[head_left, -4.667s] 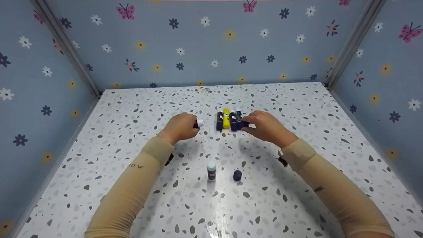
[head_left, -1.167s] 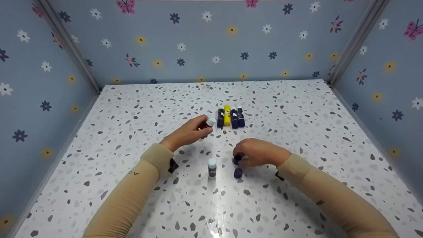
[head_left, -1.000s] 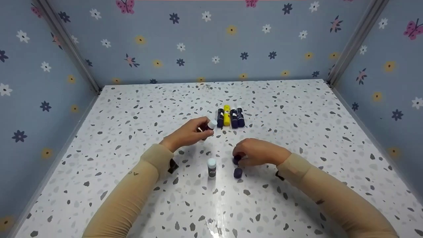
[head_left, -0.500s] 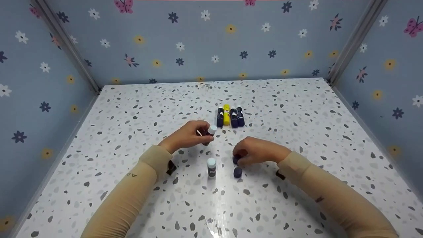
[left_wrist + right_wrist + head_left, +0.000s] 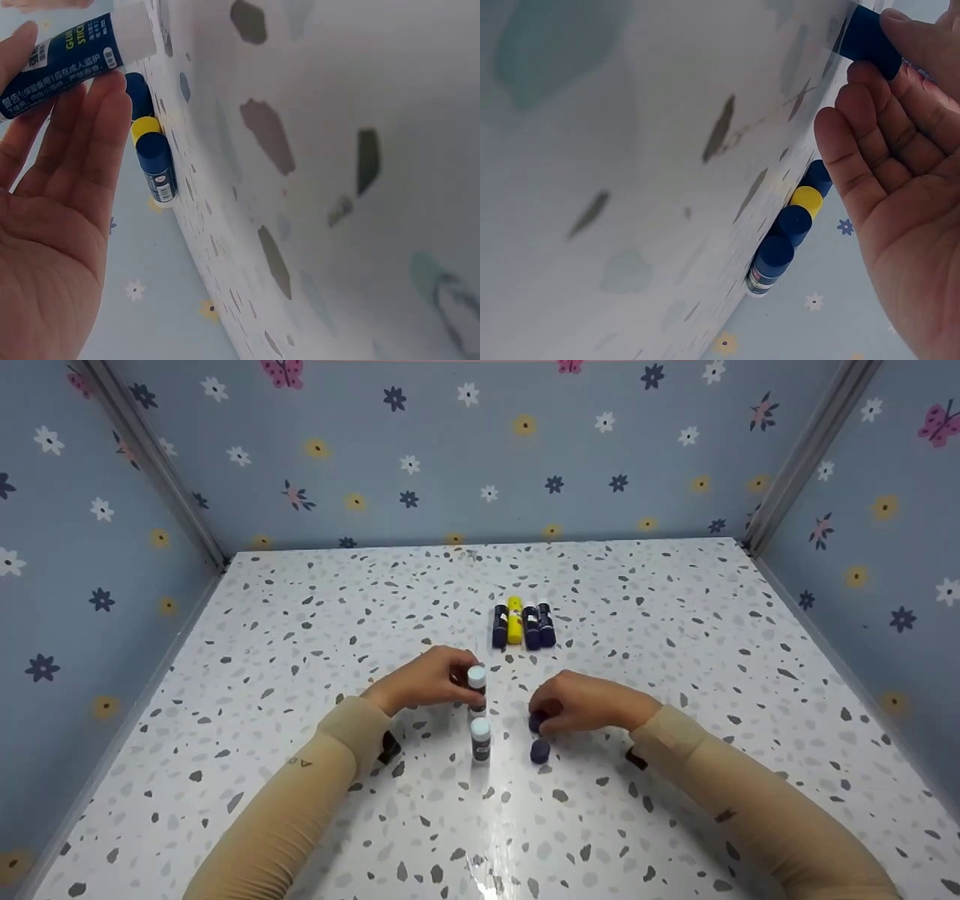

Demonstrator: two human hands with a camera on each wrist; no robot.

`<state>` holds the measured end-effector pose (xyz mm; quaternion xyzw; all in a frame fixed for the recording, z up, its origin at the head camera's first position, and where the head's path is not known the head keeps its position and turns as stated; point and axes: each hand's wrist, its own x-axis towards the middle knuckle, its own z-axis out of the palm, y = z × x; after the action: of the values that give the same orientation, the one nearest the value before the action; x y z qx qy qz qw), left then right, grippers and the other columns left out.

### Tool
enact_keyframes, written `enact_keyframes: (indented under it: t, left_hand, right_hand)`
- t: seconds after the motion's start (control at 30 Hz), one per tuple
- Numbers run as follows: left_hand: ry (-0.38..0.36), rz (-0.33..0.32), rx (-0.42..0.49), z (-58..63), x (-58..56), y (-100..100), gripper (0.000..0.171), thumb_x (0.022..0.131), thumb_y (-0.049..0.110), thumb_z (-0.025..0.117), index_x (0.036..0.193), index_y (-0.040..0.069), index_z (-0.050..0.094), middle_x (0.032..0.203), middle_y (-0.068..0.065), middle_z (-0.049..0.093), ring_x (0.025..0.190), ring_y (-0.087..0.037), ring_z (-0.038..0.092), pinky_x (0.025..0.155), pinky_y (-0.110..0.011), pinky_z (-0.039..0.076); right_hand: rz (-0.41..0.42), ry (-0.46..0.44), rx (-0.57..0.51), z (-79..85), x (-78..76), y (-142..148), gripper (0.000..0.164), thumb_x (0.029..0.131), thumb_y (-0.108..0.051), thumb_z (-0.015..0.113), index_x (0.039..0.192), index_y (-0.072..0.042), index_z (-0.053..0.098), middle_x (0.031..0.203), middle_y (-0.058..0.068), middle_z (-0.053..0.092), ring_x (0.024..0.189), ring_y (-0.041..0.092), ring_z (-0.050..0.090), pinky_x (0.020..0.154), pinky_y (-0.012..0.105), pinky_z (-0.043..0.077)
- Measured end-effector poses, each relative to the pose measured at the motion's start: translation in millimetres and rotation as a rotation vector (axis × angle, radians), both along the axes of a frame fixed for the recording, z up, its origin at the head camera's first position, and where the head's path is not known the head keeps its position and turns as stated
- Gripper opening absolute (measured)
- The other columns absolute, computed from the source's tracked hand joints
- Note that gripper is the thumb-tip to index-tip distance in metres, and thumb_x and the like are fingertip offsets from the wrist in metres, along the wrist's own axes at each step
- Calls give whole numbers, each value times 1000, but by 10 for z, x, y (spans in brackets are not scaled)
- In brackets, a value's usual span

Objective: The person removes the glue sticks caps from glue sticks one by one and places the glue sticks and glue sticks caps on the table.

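Note:
My left hand (image 5: 431,682) grips a dark blue glue stick (image 5: 71,56) between thumb and fingers. In the head view this stick is upright, white end on top, close over the table just behind a second upright glue stick (image 5: 481,741). My right hand (image 5: 589,703) pinches a dark blue cap (image 5: 870,41) down at the table surface, its thumb on one side and fingertips on the other. A second dark blue cap (image 5: 540,751) sits nearer to me, right of the standing glue stick.
Farther back lie a yellow glue stick (image 5: 514,621) and several dark blue ones side by side, among them a blue glue stick (image 5: 546,625) at the right end. The speckled white table (image 5: 337,600) meets flower-patterned walls (image 5: 450,450) at the back and sides.
The right hand has brought a cap from the row to beside the other cap. My left hand has moved right and toward me, turning its glue stick upright behind the standing one.

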<state>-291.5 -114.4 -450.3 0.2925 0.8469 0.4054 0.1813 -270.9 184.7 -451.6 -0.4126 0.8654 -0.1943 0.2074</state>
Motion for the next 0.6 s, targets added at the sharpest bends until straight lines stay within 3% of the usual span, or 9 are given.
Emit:
enact_keyframes:
  t: [0.6]
  left_hand:
    - [-6,-94,15,-43,28,10,25,85,17,92,103,10,76,100,-3,74,92,-13,68,89,-30,58]
  right_hand:
    - [-7,-11,1,-18,-5,4,19,96,-15,80,114,-10,81,96,-1,77,81,8,63,78,29,54]
